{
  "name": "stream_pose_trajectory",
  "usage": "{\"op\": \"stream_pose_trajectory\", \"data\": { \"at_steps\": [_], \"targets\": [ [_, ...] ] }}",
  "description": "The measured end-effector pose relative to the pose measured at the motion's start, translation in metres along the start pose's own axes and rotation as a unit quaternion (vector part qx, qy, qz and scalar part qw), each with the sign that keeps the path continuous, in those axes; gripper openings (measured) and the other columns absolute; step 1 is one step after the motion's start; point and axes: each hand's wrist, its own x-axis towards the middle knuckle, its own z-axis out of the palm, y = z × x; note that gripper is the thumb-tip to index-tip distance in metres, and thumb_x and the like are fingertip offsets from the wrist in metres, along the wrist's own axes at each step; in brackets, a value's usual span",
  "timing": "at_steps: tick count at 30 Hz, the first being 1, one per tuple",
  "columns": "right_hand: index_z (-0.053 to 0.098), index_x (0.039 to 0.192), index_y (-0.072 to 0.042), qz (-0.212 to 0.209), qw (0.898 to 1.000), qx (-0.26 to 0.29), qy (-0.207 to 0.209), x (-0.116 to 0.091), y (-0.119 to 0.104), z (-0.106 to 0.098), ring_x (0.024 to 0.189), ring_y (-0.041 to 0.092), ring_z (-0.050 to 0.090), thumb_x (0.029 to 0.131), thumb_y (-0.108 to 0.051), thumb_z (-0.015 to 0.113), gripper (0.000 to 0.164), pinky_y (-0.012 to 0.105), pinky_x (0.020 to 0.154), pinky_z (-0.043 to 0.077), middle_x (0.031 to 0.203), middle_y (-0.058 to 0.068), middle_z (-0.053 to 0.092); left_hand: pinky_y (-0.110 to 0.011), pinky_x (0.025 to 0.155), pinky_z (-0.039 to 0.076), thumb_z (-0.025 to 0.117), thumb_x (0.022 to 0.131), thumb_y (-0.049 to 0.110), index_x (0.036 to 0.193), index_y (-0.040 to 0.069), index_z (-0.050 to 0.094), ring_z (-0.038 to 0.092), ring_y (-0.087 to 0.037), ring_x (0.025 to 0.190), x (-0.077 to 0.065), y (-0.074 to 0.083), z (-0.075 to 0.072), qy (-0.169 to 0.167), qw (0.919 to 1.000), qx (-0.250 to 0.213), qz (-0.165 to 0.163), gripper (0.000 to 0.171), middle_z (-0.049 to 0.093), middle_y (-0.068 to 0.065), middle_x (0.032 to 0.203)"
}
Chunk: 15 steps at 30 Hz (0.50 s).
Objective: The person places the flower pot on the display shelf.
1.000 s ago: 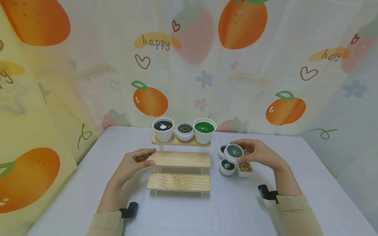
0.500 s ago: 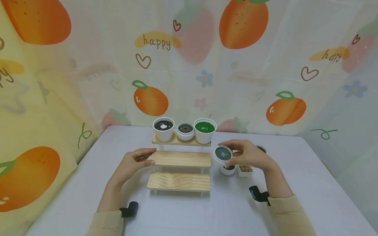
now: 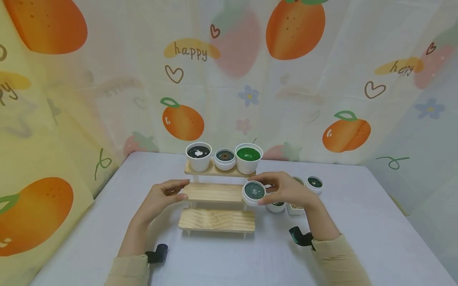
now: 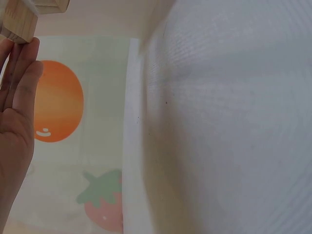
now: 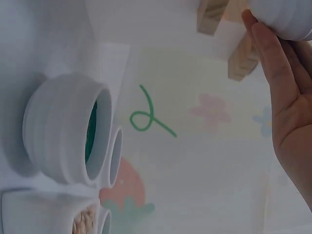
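Observation:
My right hand (image 3: 288,192) pinches a small round white pot (image 3: 254,191) by its sides. Dark green-grey filling with a pale mark shows in the pot's mouth. The pot overlaps the right end of the middle board of a three-step wooden display stand (image 3: 214,192). At that board's left end, my left hand (image 3: 157,200) grips the edge between thumb and fingers. In the left wrist view the fingers (image 4: 25,73) reach up to the wood. On the top step stand a cup with black filling (image 3: 198,158), a small pot (image 3: 225,159) and a cup with green filling (image 3: 248,159).
Right of the stand are a round white pot with green inside (image 5: 63,129), a square white dish of pale grains (image 3: 295,209), and a dark-filled pot (image 3: 315,184). Another pot (image 3: 298,180) is partly hidden behind my right hand. A patterned cloth (image 3: 214,99) hangs behind the table.
My right hand has carried the small pot leftward from over the group of pots to the middle board's right end. The left hand has stayed at the board's left end.

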Motion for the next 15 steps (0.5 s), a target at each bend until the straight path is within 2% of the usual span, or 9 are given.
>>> {"op": "stream_pose_trajectory", "data": {
  "at_steps": [7,11,15],
  "targets": [
    [0.061,0.133,-0.013,-0.012,1.000,0.001,-0.021,0.012,-0.004,0.014,0.125,0.025,0.060,0.077,-0.018,0.084,0.061,0.035,0.103,0.055,0.137,0.007,0.062,-0.006,0.097,0.047,0.081,0.082,0.033,0.129,0.019,0.066,0.060,0.011,0.111,0.000,-0.001,0.000,0.000,1.0000,0.002,0.000,0.051,0.066,-0.006,0.133],
    [0.061,0.133,-0.015,-0.015,0.999,-0.005,-0.031,0.019,-0.009,0.022,0.118,0.022,0.064,0.077,-0.021,0.084,0.060,0.029,0.100,0.056,0.133,0.006,0.065,-0.007,0.097,0.047,0.081,0.081,0.034,0.129,0.019,0.066,0.060,0.011,0.111,0.000,-0.001,0.000,0.000,1.0000,0.001,-0.003,0.052,0.066,-0.005,0.134],
    [0.061,0.133,-0.014,-0.010,0.999,0.015,-0.042,0.024,-0.016,0.031,0.111,0.020,0.069,0.076,-0.018,0.085,0.061,0.026,0.094,0.058,0.132,0.008,0.065,-0.008,0.099,0.047,0.081,0.082,0.031,0.129,0.017,0.066,0.059,0.012,0.111,0.000,0.000,0.000,-0.002,1.0000,-0.007,0.004,0.052,0.065,-0.008,0.135]
  ]
}}
